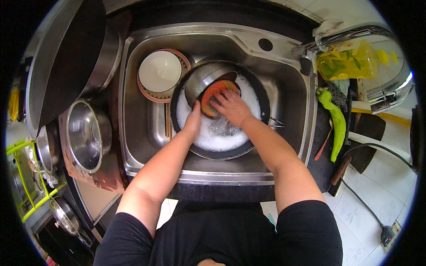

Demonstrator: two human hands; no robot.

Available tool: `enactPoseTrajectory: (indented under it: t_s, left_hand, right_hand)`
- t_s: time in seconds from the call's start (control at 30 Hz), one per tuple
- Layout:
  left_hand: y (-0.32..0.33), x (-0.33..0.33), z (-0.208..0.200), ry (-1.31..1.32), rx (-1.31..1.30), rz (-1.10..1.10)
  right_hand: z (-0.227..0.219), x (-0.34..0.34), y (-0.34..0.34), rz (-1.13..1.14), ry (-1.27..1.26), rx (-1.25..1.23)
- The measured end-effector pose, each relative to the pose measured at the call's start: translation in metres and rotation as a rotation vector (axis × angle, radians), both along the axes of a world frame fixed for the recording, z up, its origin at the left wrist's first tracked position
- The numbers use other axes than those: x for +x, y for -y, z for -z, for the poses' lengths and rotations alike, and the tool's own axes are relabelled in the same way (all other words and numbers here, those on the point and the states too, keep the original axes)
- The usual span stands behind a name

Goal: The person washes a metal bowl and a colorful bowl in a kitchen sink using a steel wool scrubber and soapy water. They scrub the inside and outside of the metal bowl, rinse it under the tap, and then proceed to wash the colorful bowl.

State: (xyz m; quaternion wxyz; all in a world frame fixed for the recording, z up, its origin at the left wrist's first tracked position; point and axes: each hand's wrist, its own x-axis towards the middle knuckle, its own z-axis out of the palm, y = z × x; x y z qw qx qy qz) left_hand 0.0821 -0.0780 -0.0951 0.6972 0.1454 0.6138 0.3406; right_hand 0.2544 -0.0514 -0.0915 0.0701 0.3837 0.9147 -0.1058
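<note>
A wide dark pan (176, 99) of white soapy water stands in the steel sink (284, 102). Tilted over the suds is a metal bowl (202, 82). My left hand (192, 122) grips the bowl's near edge, thumb uppermost, its other fingers mostly hidden. Inside the bowl lies a round orange and green piece (211, 93), seemingly a scrubbing cloth, and my right hand (231, 106) holds it pressed there with bent, slightly blurred fingers. Behind left of the pan, a white bowl (160, 71) rests on a pink patterned dish (184, 60). Chopsticks (168, 122) lean below that stack.
A faucet (328, 42) and a yellow bottle (348, 60) are at the back right. On the right counter lie a green pepper (338, 126), a red-handled utensil (322, 146) and a cleaver (370, 137). A large wok (66, 66) and a steel basin (86, 135) stand left.
</note>
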Motion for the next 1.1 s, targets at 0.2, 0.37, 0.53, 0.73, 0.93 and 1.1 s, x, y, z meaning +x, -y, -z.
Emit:
enactPoseTrajectory:
  t_s: [0.2,0.37,0.53,0.73,0.93,1.1]
  left_hand:
    - [0.002,0.009,0.003,-0.157,0.052,0.080]
    - [-0.002,-0.023,0.043,-0.674,0.214,0.259]
    - [-0.005,-0.004,0.001,-0.793,0.580,0.276]
    - [-0.005,-0.026,-0.012,-0.830,0.316,0.392]
    - [-0.002,-0.014,0.019,-0.533,0.392,0.155]
    - [-0.006,-0.032,0.015,-0.368,0.241,0.227]
  right_hand:
    - [0.035,-0.045,0.034,0.515,-0.463,-0.270]
    - [0.014,-0.013,0.017,-0.131,-0.049,0.052]
    - [0.030,-0.025,0.024,0.292,-0.119,0.139]
    - [0.018,-0.017,0.019,-0.072,-0.062,0.081]
    - [0.046,-0.042,0.047,0.352,-0.469,-0.155]
    - [0.013,-0.008,0.030,-0.099,-0.271,0.231]
